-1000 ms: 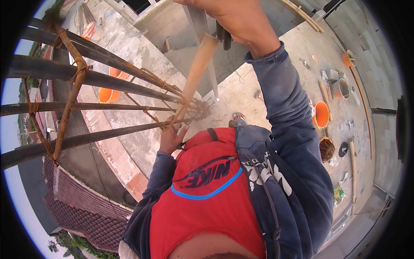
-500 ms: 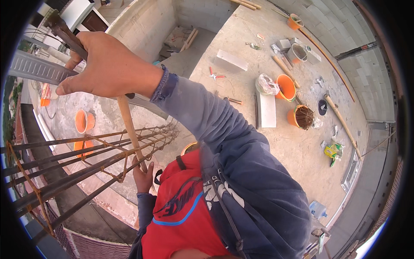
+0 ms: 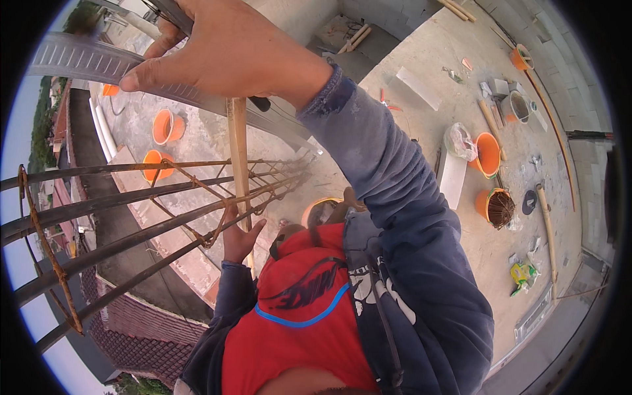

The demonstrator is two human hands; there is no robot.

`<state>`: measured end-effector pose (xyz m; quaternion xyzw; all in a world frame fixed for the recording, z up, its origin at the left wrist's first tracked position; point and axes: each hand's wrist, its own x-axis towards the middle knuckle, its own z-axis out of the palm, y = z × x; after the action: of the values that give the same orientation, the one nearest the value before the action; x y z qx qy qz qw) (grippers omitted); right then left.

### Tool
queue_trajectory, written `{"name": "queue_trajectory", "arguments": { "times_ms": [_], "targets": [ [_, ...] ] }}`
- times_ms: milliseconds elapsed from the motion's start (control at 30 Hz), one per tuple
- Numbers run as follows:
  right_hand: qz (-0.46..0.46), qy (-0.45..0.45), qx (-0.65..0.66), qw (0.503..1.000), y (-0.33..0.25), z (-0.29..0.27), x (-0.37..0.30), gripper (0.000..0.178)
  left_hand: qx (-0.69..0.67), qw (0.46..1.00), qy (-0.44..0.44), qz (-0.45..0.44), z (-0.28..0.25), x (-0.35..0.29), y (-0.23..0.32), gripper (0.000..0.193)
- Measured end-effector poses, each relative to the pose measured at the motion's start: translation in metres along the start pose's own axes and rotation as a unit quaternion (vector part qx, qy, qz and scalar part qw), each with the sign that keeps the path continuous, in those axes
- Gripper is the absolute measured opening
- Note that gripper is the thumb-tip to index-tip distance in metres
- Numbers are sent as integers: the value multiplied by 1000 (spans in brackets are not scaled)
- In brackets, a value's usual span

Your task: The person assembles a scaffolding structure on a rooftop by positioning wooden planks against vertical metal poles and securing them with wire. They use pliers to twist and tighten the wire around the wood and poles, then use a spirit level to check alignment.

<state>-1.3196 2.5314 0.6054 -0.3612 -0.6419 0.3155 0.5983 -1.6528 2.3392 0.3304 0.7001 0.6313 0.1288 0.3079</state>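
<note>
My right hand is raised at the upper left, its fingers closed round a dark metal bar. Its thumb rests against a silver metal channel with evenly spaced marks. Below, a pale wooden stick stands upright, its top end beneath my right palm. Lower down, my left hand is at the stick, which passes between its thumb and fingers. A rebar cage of long rods and wire-tied stirrups slants across the left side, partly covering the left fingers.
Orange buckets stand on the concrete floor at left and right, one holding brown rods. Pale blocks, wooden poles and a yellow-green bag lie at the right. A tiled roof shows beyond the ledge at lower left.
The view has shifted, so the floor items appear further right. The wooden stick has gone from slanted to nearly upright. My left thumb now stands further away from the stick.
</note>
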Motion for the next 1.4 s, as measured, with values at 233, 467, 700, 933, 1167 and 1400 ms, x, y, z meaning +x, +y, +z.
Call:
{"name": "queue_trajectory", "arguments": {
  "times_ms": [233,467,700,933,1167,1400],
  "targets": [
    [116,100,-71,986,4,-77,-30,39,101,994,31,-38,5,-44,5,109],
    [292,123,-30,948,176,-159,-174,19,-69,959,-109,-252,46,-60,83,50],
    [406,-183,-75,892,184,-159,-283,40,-324,938,-93,-84,180,88,280,48],
    [382,-229,-37,895,207,-197,-309,57,-591,754,-12,-285,271,119,315,39],
    [437,-204,131,866,216,-220,-310,64,-604,767,57,-208,290,140,314,44],
    [443,-262,159,842,234,-269,-294,59,-732,664,110,-105,263,173,332,47]
  ]
}}
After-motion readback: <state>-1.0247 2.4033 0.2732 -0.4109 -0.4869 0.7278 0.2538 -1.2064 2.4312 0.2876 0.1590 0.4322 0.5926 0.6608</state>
